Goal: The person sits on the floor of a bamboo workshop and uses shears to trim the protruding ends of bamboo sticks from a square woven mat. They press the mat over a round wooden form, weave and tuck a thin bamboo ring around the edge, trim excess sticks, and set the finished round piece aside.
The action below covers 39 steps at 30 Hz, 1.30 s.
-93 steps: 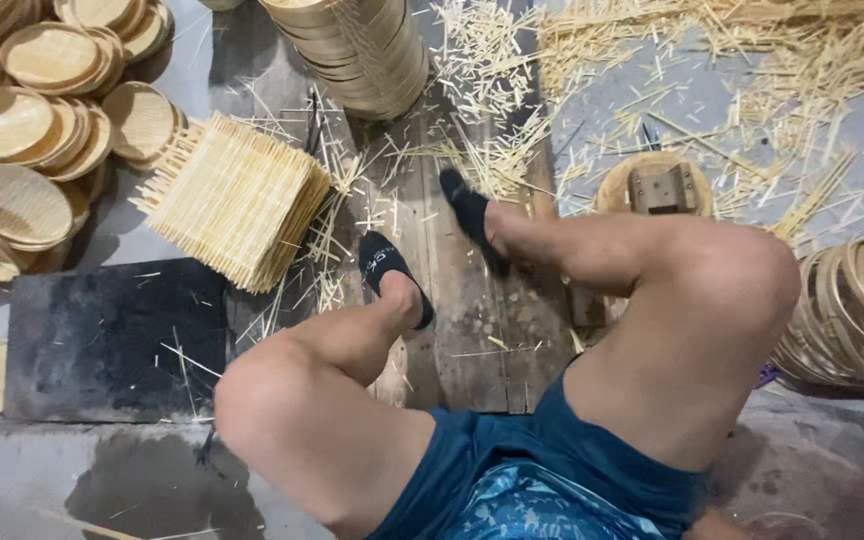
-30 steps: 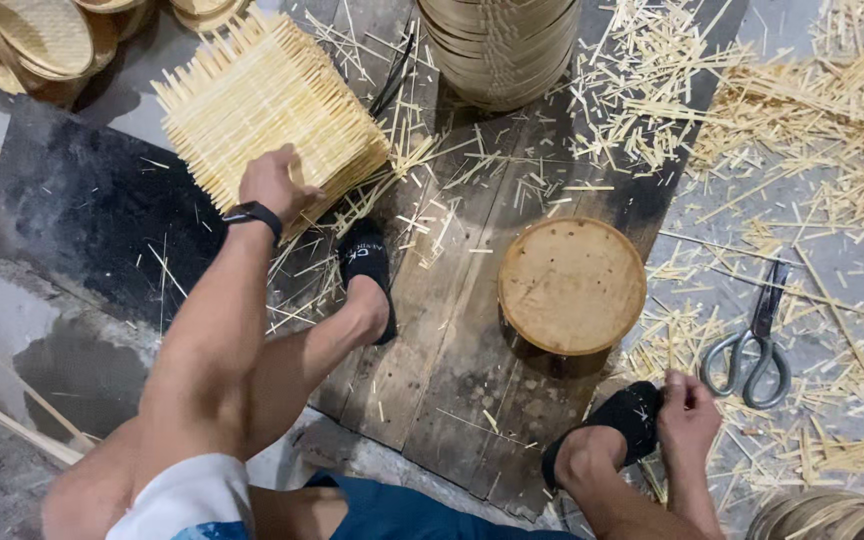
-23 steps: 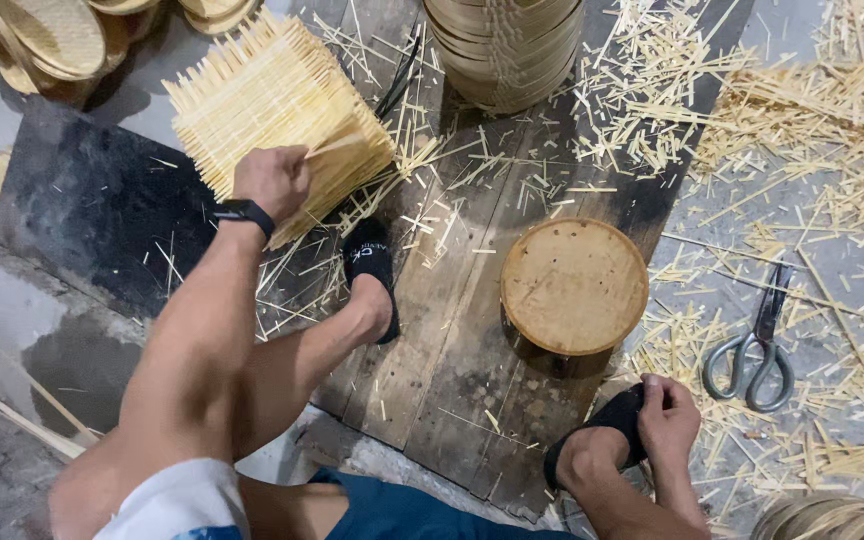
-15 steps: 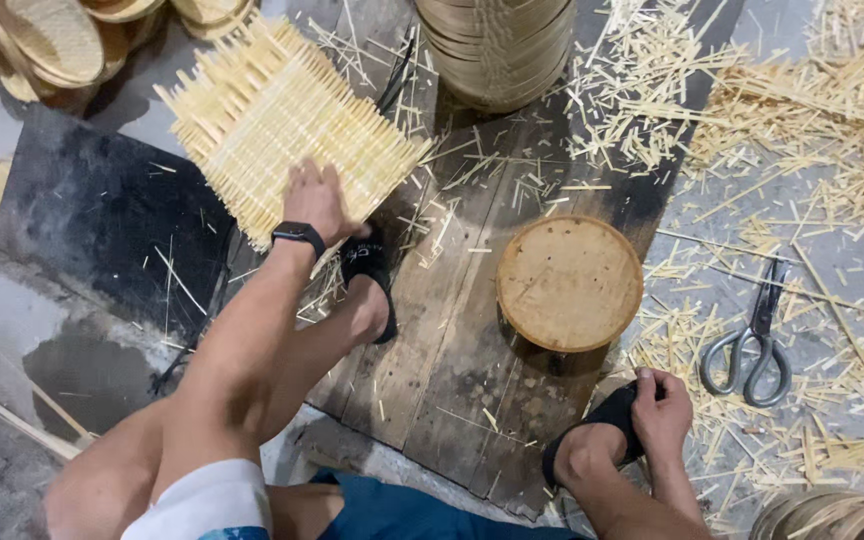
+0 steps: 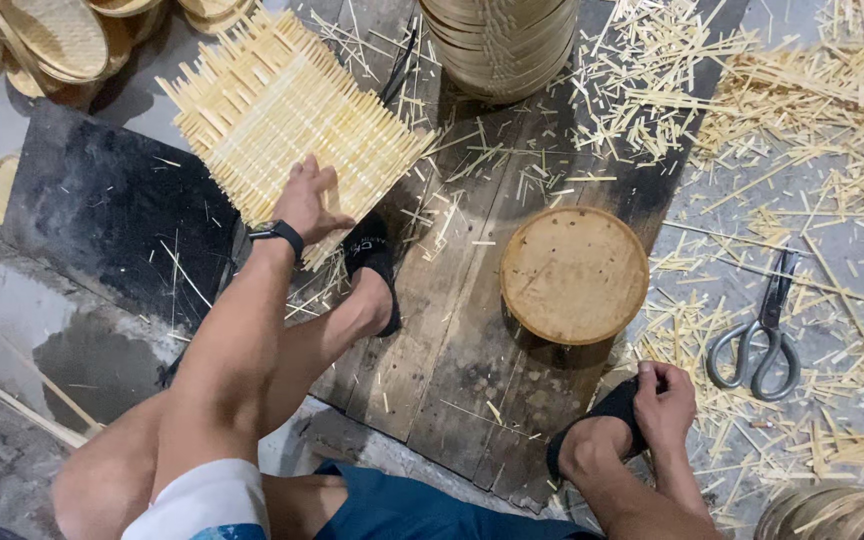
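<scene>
My left hand [image 5: 307, 200], with a black watch on its wrist, grips the near edge of a square woven bamboo mat [image 5: 287, 115], which is lifted and tilted above the floor. My right hand [image 5: 664, 400] rests on the black slipper [image 5: 607, 415] of my right foot, fingers curled at its toe. A round wooden disc [image 5: 574, 273] stands on the dark plank board [image 5: 442, 330] between my feet. My left foot wears a black slipper [image 5: 372, 265] just below the mat.
Large scissors [image 5: 760, 325] lie on the floor at the right among bamboo splinters. A stack of round bamboo rings [image 5: 497, 40] stands at the top. Woven round trays [image 5: 42, 40] pile at the top left. A black mat [image 5: 102, 215] lies left.
The view swung down from my knees to the floor. My left hand reached to the stack of woven mats, took hold of one and raised its near edge. My right hand settled on the slipper.
</scene>
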Each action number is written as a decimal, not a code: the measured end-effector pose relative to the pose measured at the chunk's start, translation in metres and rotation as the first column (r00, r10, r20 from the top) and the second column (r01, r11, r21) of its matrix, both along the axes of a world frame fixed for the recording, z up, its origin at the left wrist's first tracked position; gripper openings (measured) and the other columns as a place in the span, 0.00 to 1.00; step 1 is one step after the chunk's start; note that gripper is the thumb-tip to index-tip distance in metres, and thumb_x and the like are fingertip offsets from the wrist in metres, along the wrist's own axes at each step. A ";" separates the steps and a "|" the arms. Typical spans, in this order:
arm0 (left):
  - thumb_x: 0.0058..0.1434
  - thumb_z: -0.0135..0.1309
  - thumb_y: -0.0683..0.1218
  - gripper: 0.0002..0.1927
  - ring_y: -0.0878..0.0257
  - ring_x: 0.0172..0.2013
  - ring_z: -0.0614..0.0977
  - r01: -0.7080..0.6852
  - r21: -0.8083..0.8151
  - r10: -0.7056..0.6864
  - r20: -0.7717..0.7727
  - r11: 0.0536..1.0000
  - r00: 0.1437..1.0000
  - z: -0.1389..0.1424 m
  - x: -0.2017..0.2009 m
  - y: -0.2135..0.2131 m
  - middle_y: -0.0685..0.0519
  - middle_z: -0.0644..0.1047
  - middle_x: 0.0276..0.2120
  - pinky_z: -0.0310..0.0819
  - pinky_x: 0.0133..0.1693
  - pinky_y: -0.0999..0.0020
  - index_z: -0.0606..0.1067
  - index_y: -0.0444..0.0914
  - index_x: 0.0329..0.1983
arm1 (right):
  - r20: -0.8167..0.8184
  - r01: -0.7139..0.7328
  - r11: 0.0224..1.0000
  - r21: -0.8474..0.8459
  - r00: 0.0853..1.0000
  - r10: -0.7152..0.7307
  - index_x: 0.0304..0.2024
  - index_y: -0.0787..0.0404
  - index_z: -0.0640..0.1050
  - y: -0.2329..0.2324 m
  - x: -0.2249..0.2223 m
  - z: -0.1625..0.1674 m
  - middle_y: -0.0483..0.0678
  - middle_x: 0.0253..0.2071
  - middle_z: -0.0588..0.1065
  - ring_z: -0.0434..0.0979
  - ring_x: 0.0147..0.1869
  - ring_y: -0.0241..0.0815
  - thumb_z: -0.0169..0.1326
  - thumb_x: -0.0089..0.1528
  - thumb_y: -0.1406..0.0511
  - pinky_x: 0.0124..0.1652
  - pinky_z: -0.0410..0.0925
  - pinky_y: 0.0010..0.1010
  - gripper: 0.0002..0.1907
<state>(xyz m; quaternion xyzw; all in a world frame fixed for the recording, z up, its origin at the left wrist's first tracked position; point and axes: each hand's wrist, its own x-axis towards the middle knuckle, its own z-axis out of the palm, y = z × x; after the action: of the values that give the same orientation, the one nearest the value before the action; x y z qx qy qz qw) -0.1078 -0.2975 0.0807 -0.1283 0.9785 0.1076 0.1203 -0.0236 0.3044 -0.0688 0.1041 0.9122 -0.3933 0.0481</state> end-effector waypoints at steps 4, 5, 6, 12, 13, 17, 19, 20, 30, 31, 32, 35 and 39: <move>0.40 0.74 0.54 0.47 0.31 0.70 0.57 0.005 -0.009 -0.006 -0.044 1.000 0.999 0.000 0.003 0.000 0.28 0.55 0.71 0.55 0.68 0.50 0.70 0.34 0.63 | -0.007 -0.016 1.000 0.010 1.000 0.016 0.43 0.63 0.82 -0.001 -0.001 0.000 0.54 0.39 0.77 0.77 0.41 0.48 0.58 0.68 0.59 0.45 0.70 0.38 0.13; 0.40 0.74 0.55 0.47 0.31 0.70 0.57 -0.014 -0.018 0.013 -0.035 1.000 0.999 0.000 0.003 0.002 0.28 0.55 0.71 0.56 0.68 0.50 0.70 0.34 0.63 | -0.006 -0.020 1.000 0.019 1.000 0.020 0.42 0.63 0.82 -0.001 -0.002 0.001 0.53 0.39 0.77 0.77 0.41 0.48 0.58 0.68 0.59 0.45 0.70 0.38 0.13; 0.41 0.73 0.55 0.47 0.31 0.70 0.57 -0.031 -0.027 0.030 -0.027 0.999 0.999 0.000 0.003 0.003 0.28 0.55 0.71 0.56 0.68 0.50 0.69 0.34 0.63 | 0.014 -0.009 1.000 0.011 1.000 0.008 0.42 0.63 0.82 -0.002 -0.002 0.001 0.53 0.38 0.77 0.77 0.40 0.48 0.58 0.68 0.59 0.45 0.70 0.38 0.13; 0.43 0.69 0.53 0.43 0.27 0.62 0.64 0.090 -0.080 -0.093 -0.035 0.993 0.995 0.021 0.003 0.016 0.25 0.65 0.62 0.64 0.60 0.47 0.69 0.33 0.61 | 0.042 0.035 0.999 -0.037 0.999 -0.034 0.42 0.63 0.82 -0.004 -0.001 0.006 0.53 0.38 0.76 0.77 0.38 0.47 0.59 0.67 0.59 0.43 0.70 0.37 0.13; 0.48 0.63 0.50 0.39 0.30 0.56 0.70 0.036 -0.021 -0.036 -0.018 0.999 0.999 0.030 0.004 0.017 0.26 0.70 0.55 0.68 0.57 0.48 0.69 0.36 0.64 | 0.022 0.020 0.999 -0.026 1.000 -0.020 0.42 0.63 0.82 -0.004 -0.001 0.006 0.53 0.37 0.76 0.77 0.39 0.46 0.60 0.67 0.59 0.43 0.70 0.36 0.12; 0.62 0.48 0.41 0.24 0.41 0.37 0.83 0.025 -0.058 -0.039 -0.238 0.998 0.970 0.088 -0.003 0.025 0.35 0.81 0.37 0.78 0.44 0.50 0.75 0.42 0.63 | 0.001 0.007 1.000 0.007 1.000 -0.007 0.42 0.64 0.82 -0.002 -0.001 0.002 0.53 0.38 0.77 0.77 0.39 0.44 0.60 0.67 0.60 0.43 0.70 0.34 0.12; 0.63 0.47 0.38 0.20 0.44 0.32 0.83 0.075 -0.234 -0.153 -0.337 0.969 0.929 0.130 -0.012 0.037 0.39 0.82 0.34 0.78 0.38 0.50 0.80 0.41 0.57 | 0.024 0.040 0.996 -0.078 0.999 -0.038 0.43 0.64 0.82 0.000 -0.001 0.001 0.52 0.38 0.77 0.77 0.39 0.42 0.59 0.68 0.59 0.42 0.70 0.33 0.13; 0.62 0.48 0.37 0.20 0.44 0.31 0.83 0.092 -0.322 -0.197 -0.312 0.942 0.929 0.158 -0.015 0.040 0.39 0.82 0.32 0.77 0.36 0.50 0.80 0.39 0.55 | 0.039 0.059 0.991 -0.117 0.998 -0.055 0.44 0.64 0.82 0.000 -0.001 0.001 0.52 0.38 0.77 0.77 0.38 0.41 0.59 0.68 0.59 0.42 0.70 0.32 0.14; 0.56 0.49 0.38 0.30 0.39 0.56 0.77 0.656 -0.162 -0.673 -0.263 0.737 0.691 0.135 0.047 0.256 0.30 0.73 0.57 0.72 0.56 0.49 0.66 0.26 0.64 | 0.205 0.172 0.531 -0.830 0.979 0.004 0.52 0.68 0.76 -0.002 -0.040 0.057 0.50 0.40 0.78 0.79 0.41 0.38 0.46 0.72 0.52 0.43 0.73 0.30 0.25; 0.55 0.49 0.39 0.32 0.36 0.60 0.74 0.700 -0.159 -0.717 -0.193 0.696 0.669 0.111 0.054 0.276 0.30 0.70 0.62 0.68 0.58 0.46 0.66 0.27 0.66 | 0.240 0.201 0.341 -0.918 0.968 0.074 0.52 0.68 0.75 -0.004 -0.047 0.065 0.50 0.40 0.79 0.80 0.41 0.39 0.44 0.70 0.50 0.44 0.74 0.31 0.27; 0.56 0.49 0.41 0.32 0.37 0.63 0.71 0.738 -0.085 -0.734 -0.225 0.670 0.641 0.089 0.065 0.291 0.32 0.68 0.63 0.63 0.62 0.44 0.65 0.30 0.67 | 0.250 0.231 0.134 -0.964 0.957 0.147 0.52 0.68 0.73 -0.008 -0.055 0.071 0.51 0.40 0.80 0.81 0.42 0.40 0.42 0.68 0.48 0.44 0.75 0.32 0.30; 0.58 0.48 0.41 0.33 0.42 0.69 0.68 0.805 0.027 -0.756 -0.328 0.592 0.567 0.027 0.078 0.316 0.39 0.67 0.68 0.56 0.69 0.45 0.65 0.35 0.70 | 0.466 0.444 0.181 -0.877 0.879 0.100 0.53 0.66 0.73 -0.018 -0.066 0.079 0.48 0.41 0.82 0.83 0.42 0.38 0.46 0.62 0.49 0.43 0.76 0.28 0.29; 0.56 0.54 0.43 0.33 0.47 0.71 0.67 0.846 0.091 -0.767 -0.379 0.526 0.518 -0.030 0.078 0.309 0.45 0.69 0.70 0.57 0.71 0.48 0.67 0.40 0.68 | 0.322 0.253 0.702 -0.666 0.946 -0.036 0.58 0.67 0.76 -0.027 -0.070 0.059 0.48 0.39 0.75 0.70 0.36 0.34 0.64 0.64 0.66 0.35 0.64 0.27 0.22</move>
<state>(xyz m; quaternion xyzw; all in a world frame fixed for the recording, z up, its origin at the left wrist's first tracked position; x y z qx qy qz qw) -0.0301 0.0118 0.0509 0.3798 0.9058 0.1856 0.0268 -0.0937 0.2770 -0.0093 0.2056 0.6674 -0.6919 0.1831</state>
